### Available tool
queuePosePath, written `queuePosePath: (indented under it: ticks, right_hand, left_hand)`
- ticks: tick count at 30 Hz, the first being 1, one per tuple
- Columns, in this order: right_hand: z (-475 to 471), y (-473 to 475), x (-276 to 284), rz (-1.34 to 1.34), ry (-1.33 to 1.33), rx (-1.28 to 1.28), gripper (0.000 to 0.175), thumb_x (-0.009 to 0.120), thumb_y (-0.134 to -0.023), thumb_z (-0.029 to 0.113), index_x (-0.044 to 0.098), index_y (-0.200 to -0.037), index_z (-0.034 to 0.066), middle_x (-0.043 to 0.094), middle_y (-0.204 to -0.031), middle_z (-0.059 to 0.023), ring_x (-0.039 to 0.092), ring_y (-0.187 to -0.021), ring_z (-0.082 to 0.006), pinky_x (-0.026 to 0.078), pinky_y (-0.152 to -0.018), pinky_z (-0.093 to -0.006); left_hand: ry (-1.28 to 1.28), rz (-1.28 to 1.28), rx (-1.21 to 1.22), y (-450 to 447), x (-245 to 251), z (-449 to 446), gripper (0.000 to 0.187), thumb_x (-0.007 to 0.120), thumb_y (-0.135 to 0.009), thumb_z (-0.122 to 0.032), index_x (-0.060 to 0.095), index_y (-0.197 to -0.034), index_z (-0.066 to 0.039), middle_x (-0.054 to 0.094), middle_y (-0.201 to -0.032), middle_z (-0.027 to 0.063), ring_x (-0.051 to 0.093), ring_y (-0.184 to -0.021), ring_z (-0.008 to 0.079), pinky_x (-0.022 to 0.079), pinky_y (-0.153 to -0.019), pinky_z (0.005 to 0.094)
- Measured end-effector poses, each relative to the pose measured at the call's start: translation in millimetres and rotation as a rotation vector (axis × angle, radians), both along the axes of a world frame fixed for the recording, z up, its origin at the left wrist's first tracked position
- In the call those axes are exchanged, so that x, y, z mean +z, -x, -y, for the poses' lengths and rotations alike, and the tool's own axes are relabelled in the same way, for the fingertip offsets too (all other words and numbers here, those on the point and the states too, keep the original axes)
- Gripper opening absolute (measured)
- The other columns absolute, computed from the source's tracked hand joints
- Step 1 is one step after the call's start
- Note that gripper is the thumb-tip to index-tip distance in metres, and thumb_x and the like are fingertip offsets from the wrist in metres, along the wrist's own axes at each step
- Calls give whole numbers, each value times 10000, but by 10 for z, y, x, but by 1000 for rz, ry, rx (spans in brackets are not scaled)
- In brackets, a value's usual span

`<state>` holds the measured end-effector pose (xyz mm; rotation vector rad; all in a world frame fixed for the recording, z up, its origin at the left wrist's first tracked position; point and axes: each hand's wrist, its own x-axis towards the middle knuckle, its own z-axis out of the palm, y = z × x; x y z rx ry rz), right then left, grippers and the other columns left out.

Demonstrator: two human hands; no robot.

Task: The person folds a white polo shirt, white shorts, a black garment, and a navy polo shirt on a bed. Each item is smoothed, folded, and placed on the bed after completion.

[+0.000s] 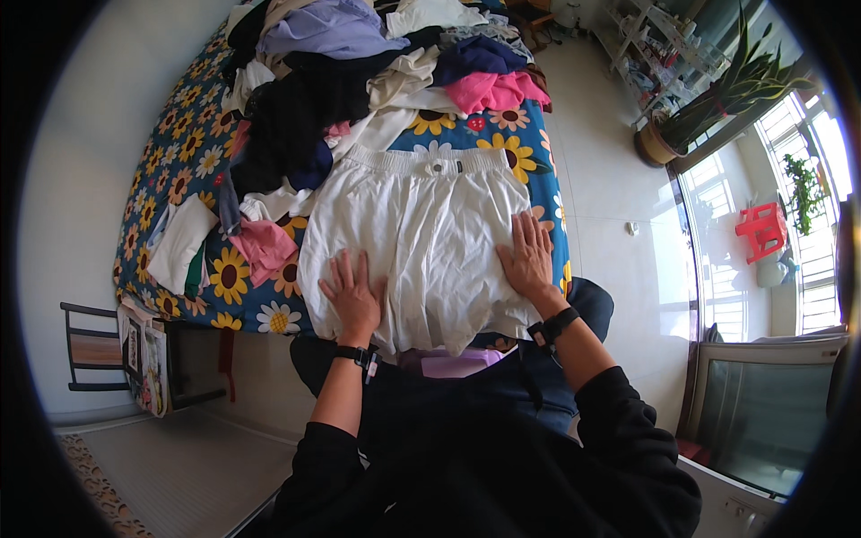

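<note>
A pair of white shorts [430,235] lies spread on the bed, its gathered elastic waistband [403,160] with a round button facing away from me. My left hand [353,296] rests flat on the left leg of the shorts, fingers apart. On the right edge of the shorts lies my right hand [528,255], palm down, its fingers pointing away from me. Neither hand grips the cloth. The lower hem hangs over the bed's near edge, close to my knees. Beneath the shorts is a blue sheet [168,161] printed with sunflowers and daisies.
Beyond the shorts heaps a pile of clothes, with black [303,114], lavender [329,30] and bright pink [498,93] garments. A folded white garment [181,245] lies at left beside a pink cloth [264,247]. Right of the bed stand a potted plant [656,141] and a wheeled rack [646,54].
</note>
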<state>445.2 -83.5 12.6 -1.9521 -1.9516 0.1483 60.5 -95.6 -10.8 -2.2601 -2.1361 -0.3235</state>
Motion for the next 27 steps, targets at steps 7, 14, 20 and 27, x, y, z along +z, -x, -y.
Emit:
queuePosePath:
  ticks: [7, 14, 20, 27]
  right_hand:
    - [184, -116, 34, -6, 72, 10, 771, 603, -1032, 447, 363, -1682, 108, 339, -1741, -203, 277, -1628, -406, 191, -1329, -529]
    - [353, -265, 126, -97, 60, 20, 830, 770, -926, 340, 437, -1591, -27, 457, -1638, -262, 450, -1500, -442, 371, -1247, -499]
    - [598, -440, 124, -350, 253, -236, 808, 812, -858, 321, 500, -1510, -40, 646, -1389, -296, 630, -1299, -439, 503, -1111, -480]
    - [787, -358, 377, -1519, 603, -295, 488, 713, -999, 144, 557, -1426, -34, 733, -1190, -154, 747, -1047, -241, 624, -834, -363]
  left_hand:
    - [-52, -19, 174, 297, -126, 37, 784, 631, -1035, -555, 394, -1678, -174, 290, -1766, 162, 260, -1605, 501, 248, -1182, 791]
    - [17, 26, 313, 353, 19, -28, 746, 683, -1008, -432, 428, -1594, -46, 400, -1666, 220, 373, -1539, 472, 379, -1134, 729]
    - [-152, 805, -242, -649, 495, 479, 484, 763, -934, -134, 607, -1364, 25, 624, -1405, 254, 616, -1287, 430, 496, -1110, 484]
    - [357, 999, -564, -1861, 824, 1156, 931, 957, -808, -258, 478, -1561, 7, 565, -1490, 266, 563, -1399, 430, 458, -1177, 448]
